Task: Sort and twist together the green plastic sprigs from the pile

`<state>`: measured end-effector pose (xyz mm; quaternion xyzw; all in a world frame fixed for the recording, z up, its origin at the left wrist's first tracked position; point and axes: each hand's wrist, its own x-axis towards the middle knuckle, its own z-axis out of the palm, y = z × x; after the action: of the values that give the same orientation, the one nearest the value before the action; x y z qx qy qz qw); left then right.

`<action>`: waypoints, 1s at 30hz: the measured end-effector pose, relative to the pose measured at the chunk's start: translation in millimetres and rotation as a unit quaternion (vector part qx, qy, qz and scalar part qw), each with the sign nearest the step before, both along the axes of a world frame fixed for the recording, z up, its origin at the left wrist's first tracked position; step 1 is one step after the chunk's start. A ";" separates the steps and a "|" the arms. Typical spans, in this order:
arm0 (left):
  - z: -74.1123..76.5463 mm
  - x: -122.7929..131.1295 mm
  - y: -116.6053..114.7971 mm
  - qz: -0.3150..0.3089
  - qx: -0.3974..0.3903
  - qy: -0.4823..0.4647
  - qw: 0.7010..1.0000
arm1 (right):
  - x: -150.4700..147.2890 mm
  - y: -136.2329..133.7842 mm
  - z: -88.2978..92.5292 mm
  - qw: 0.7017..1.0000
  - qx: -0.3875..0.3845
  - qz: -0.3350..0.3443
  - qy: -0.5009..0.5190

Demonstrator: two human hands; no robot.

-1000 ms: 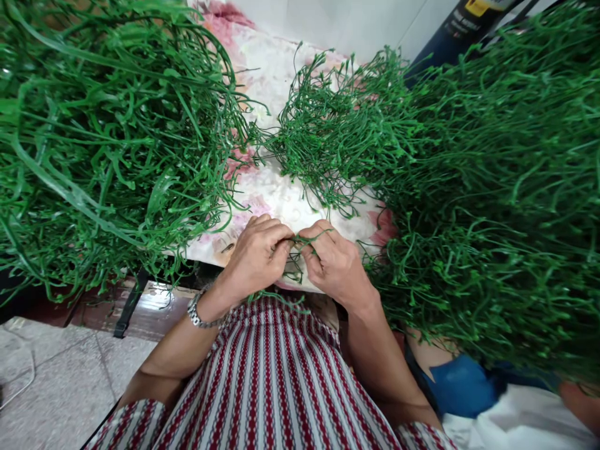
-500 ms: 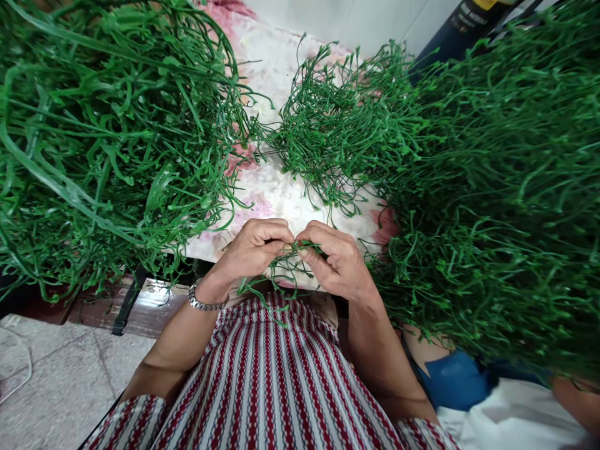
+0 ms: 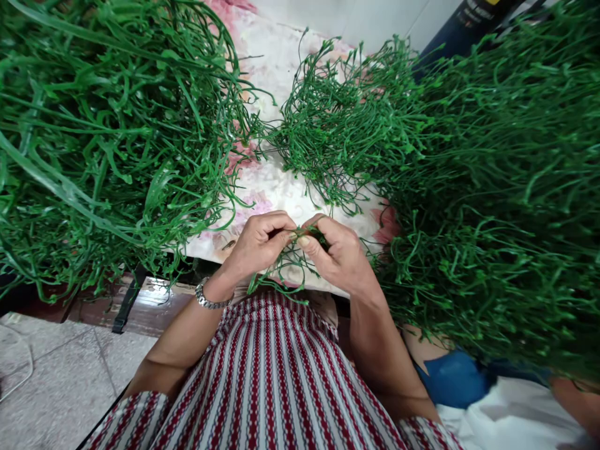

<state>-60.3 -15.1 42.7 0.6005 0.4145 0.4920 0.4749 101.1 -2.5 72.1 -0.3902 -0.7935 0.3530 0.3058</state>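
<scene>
My left hand and my right hand meet at the near edge of the table, thumbs and fingertips pinched together. Between them they grip a thin green branching stem, plastic-looking, whose loose ends hang down over the table edge. The exact joint at the fingertips is hidden. On the left rises a big tangled heap of thicker green stems. Beyond my hands, a looser bunch of slim green stems with small knobbed tips lies on the cloth.
A flowered tablecloth covers the table. Along the right stands a large pile of thin green stems. A dark cylinder leans at the back by a pale wall. At lower right are another person's blue garment and white cloth.
Both hands have risen slightly, still pinched together on the stem. Its hanging ends have shifted up and to the right.
</scene>
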 end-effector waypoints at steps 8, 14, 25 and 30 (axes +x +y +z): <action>3.8 -10.4 0.4 -0.147 0.019 -0.012 0.989 | 4.6 -3.8 3.5 0.984 -0.139 0.090 0.072; 1.6 -13.1 -1.2 -0.206 -0.016 -0.094 0.974 | 3.6 -7.9 2.7 0.958 -0.211 0.143 0.127; -5.2 -13.0 -5.4 -0.202 -0.064 -0.125 0.969 | 3.9 -11.8 3.4 0.959 -0.225 0.138 0.101; -1.0 -7.3 -9.3 -0.073 -0.010 -0.027 0.997 | 3.4 -12.4 0.7 0.995 -0.090 0.034 0.004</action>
<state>-67.6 -24.4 41.8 0.6110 0.3614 0.4676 0.5267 104.4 -14.9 72.8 -0.3872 -0.7700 0.4349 0.2607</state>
